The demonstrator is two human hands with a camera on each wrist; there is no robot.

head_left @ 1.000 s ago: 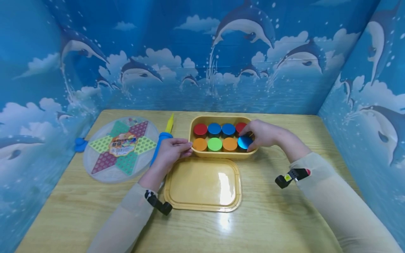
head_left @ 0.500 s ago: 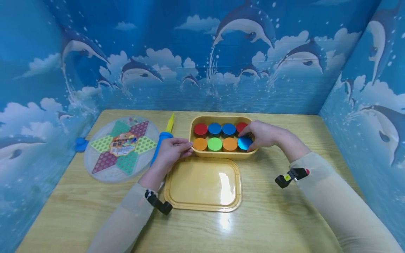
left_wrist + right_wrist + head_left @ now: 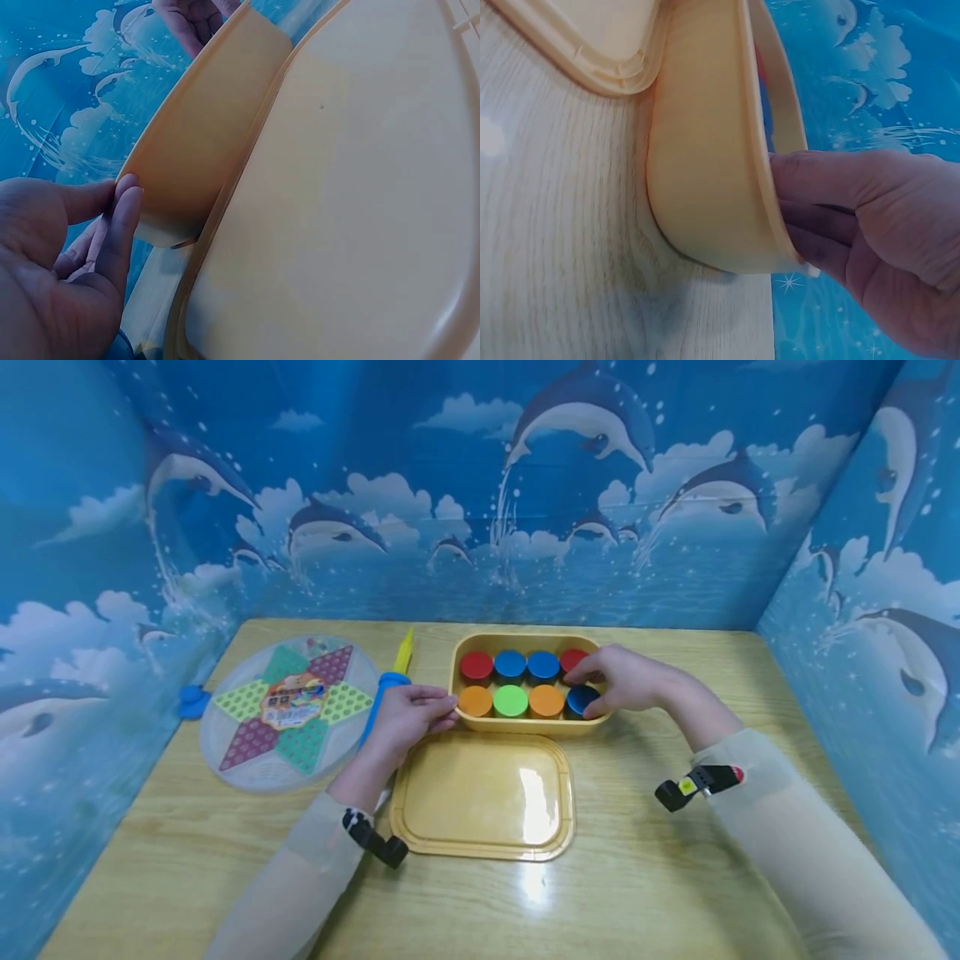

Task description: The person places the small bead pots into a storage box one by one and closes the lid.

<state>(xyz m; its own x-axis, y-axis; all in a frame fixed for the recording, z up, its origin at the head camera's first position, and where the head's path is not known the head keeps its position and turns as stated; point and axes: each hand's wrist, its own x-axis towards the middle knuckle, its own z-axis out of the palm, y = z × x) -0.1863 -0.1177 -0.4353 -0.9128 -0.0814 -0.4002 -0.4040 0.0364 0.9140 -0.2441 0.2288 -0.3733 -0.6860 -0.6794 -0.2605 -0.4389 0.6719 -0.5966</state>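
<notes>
A yellow plastic box (image 3: 517,727) holds two rows of round tubs with red, blue, orange and green tops. My left hand (image 3: 405,718) pinches the rim at its front left corner; the left wrist view shows thumb and fingers (image 3: 127,202) on that edge. At the other end, my right hand (image 3: 630,677) reaches over the rim and grips the front right blue tub (image 3: 581,700), thumb at its near side. Close behind it is a red tub (image 3: 573,661), partly covered by the fingers. In the right wrist view the box wall (image 3: 705,150) hides the fingertips.
A flat yellow lid (image 3: 483,793) lies just in front of the box. To the left are a round star-patterned game board (image 3: 288,714), a blue and yellow pointed toy (image 3: 393,672) partly behind the left hand, and a small blue object (image 3: 193,702). Dolphin-printed walls stand behind and beside the table.
The front right blue tub's top has gone from shiny bright blue to dark blue under my right hand, which has shifted very slightly. My left hand stays on the box rim.
</notes>
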